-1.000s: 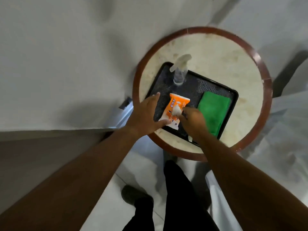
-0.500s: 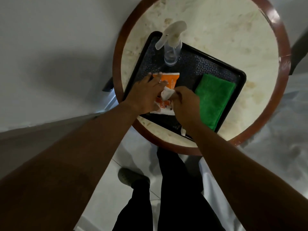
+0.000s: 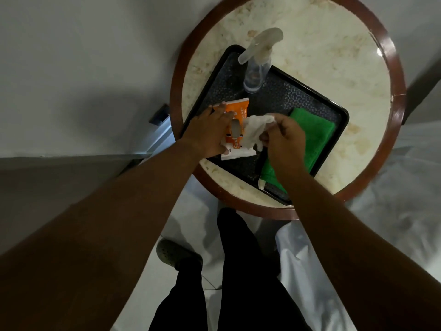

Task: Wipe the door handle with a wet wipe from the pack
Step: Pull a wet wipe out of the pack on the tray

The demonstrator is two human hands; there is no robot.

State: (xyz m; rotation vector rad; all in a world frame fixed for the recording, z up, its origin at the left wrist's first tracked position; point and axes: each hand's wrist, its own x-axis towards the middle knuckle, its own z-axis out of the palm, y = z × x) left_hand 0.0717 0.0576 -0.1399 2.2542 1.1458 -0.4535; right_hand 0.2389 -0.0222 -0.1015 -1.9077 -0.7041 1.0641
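Observation:
An orange and white pack of wet wipes lies on the black tray, its oval opening uncovered. My left hand presses flat on the pack's left side and holds it down. My right hand pinches a crumpled white wet wipe, which hangs free just right of the opening and over the pack. No door handle is in view.
The tray rests on a round marble table with a brown wooden rim. A clear spray bottle stands at the tray's far side and a green cloth lies on its right. White walls stand left; my legs are below.
My right hand has drawn the wipe out of the pack's opening and pulled it to the right. The left hand stays on the pack. The camera has come closer to the table.

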